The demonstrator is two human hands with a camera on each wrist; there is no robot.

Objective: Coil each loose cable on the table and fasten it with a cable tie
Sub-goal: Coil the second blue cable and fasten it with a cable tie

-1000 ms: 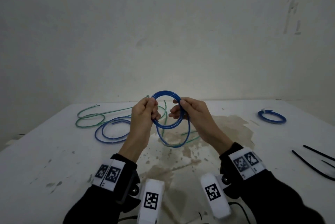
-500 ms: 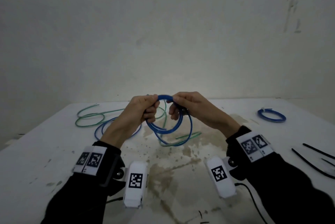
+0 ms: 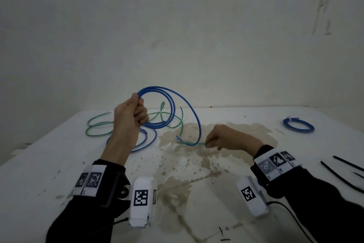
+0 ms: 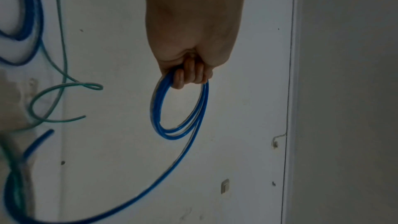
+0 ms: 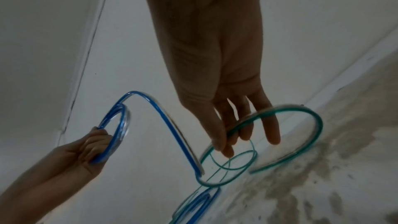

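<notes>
My left hand (image 3: 134,112) grips a blue cable coil (image 3: 171,105) of a few turns, raised upright above the table; the left wrist view shows the fingers (image 4: 189,74) curled through the coil (image 4: 159,117). A loose blue tail (image 3: 199,124) arcs from it down to the table. My right hand (image 3: 211,141) is low over the stained tabletop, thumb and fingers (image 5: 226,147) pinching a loose green cable (image 5: 318,122) next to that tail's end. The rest of the green cable (image 3: 98,124) sprawls at the back left.
More blue loops (image 3: 145,144) lie on the white table (image 3: 39,164) under my left forearm. A tied blue coil (image 3: 298,125) sits at the back right. Black cable ties (image 3: 340,175) lie near the right edge. A wall stands close behind the table.
Both hands held the blue coil together. Now the right hand has let go and dropped right to the green cable on the table, and the left has lifted the coil.
</notes>
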